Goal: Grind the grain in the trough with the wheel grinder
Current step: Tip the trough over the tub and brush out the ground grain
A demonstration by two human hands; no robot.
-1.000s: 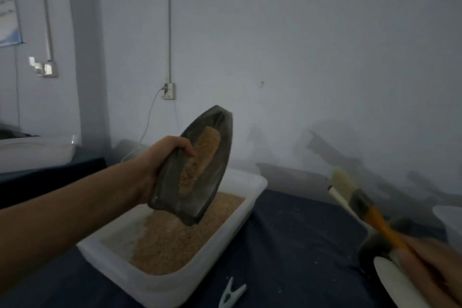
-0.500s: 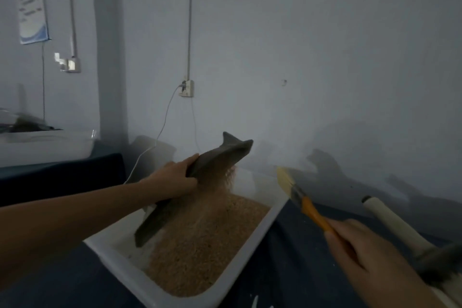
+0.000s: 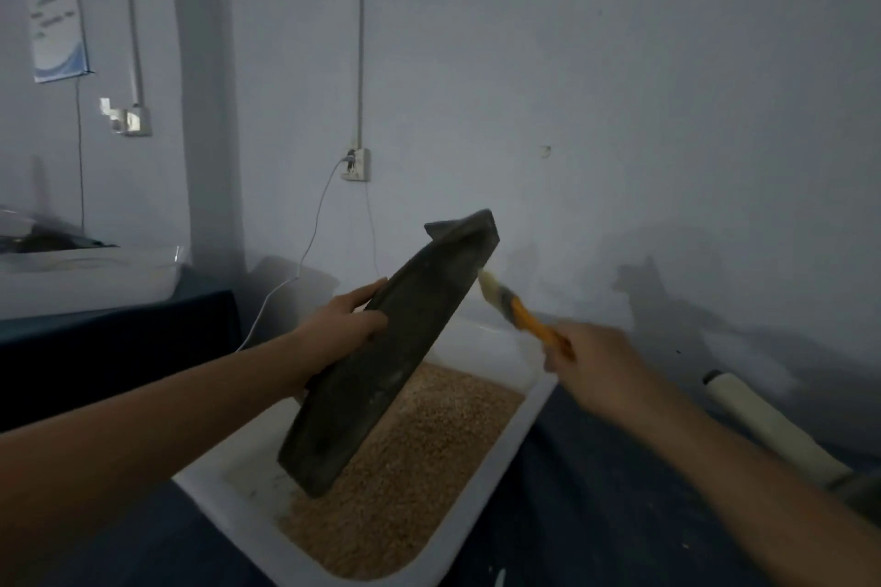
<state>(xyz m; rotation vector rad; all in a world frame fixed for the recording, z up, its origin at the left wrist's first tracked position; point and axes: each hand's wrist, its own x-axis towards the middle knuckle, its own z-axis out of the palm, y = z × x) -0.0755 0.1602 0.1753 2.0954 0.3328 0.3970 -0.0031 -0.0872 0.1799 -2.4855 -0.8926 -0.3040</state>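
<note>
My left hand [image 3: 341, 329] grips the dark boat-shaped trough [image 3: 386, 362] by its edge and holds it tipped over a white tub [image 3: 491, 486]. The trough's underside faces me and its lower end touches the brown ground grain [image 3: 424, 458] in the tub. My right hand [image 3: 603, 367] holds an orange-handled brush [image 3: 517, 310]. The pale bristles of the brush touch the trough's upper right edge. A cream wooden handle [image 3: 767, 429], probably the wheel grinder's, lies on the dark table at the right; its wheel is hidden.
The tub stands on a dark blue cloth [image 3: 596, 515]. A second table at the left carries another white tub [image 3: 90, 276]. A white cable [image 3: 305, 262] hangs from a wall socket [image 3: 357, 164] behind the tub. The grey wall is close behind.
The trough turned from cavity-up to tipped over, and the grain poured into the tub. My right hand brought the brush from the far right up to the trough's upper edge.
</note>
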